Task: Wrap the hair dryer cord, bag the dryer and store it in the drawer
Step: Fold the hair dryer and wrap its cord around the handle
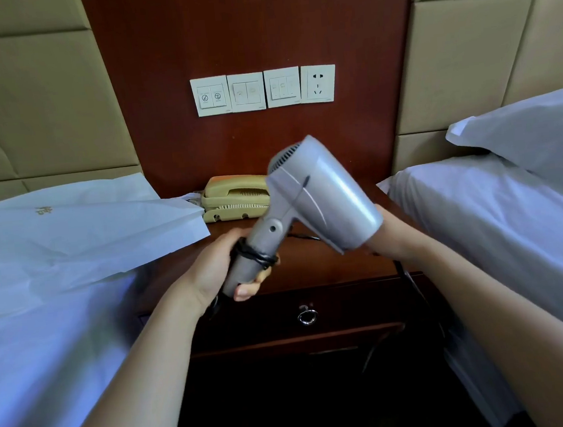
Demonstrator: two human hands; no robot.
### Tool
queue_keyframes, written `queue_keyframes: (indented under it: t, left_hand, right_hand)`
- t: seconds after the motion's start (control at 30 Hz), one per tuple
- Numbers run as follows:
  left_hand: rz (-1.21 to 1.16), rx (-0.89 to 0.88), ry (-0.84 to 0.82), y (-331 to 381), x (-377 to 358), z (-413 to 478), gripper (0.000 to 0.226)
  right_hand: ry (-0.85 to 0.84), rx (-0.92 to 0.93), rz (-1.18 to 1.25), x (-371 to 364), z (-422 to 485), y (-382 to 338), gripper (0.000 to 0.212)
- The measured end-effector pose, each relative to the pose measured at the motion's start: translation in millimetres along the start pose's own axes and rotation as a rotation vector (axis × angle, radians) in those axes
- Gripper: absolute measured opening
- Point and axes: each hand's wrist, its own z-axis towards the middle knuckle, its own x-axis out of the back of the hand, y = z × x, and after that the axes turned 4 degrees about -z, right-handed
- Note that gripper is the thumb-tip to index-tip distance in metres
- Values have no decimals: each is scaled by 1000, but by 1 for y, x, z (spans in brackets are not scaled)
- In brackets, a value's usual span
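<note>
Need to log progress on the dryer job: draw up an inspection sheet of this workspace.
Surface: wooden nightstand top, partly bare.
Job's things: hair dryer held above the nightstand; white bag lying on the left bed; drawer closed.
Clutter: beige telephone at the back of the nightstand.
Hands: left hand grips the dryer's handle; right hand mostly hidden behind the barrel, grip unclear.
Cables: black cord looped a few turns round the handle; the rest trails down past the nightstand's right side.
Surroundings: right bed with pillow; switch plates and empty wall socket on the wood panel.
</note>
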Motion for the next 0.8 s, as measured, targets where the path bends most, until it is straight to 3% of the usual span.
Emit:
queue_keyframes:
  t: [0.1, 0.2, 0.43, 0.6, 0.8]
  left_hand:
    - [-104, -56, 65, 1, 7, 1, 52]
    - [-187, -63, 138, 2, 14, 2, 51]
    - [-160, -18, 307, -2, 26, 7, 42]
    - [-165, -117, 463, -1, 23, 7, 24]
    - [-130, -173, 601, -2, 20, 12, 24]
  right_hand:
    - [-115, 67, -89, -12, -5, -6, 38]
    - [-169, 146, -149, -20, -8, -14, 44]
    - [-343, 213, -339, -23, -20, -36, 27]
    - [-468, 142, -380, -23, -24, -51, 7]
    - [-424, 139, -610, -19, -19, -58, 13]
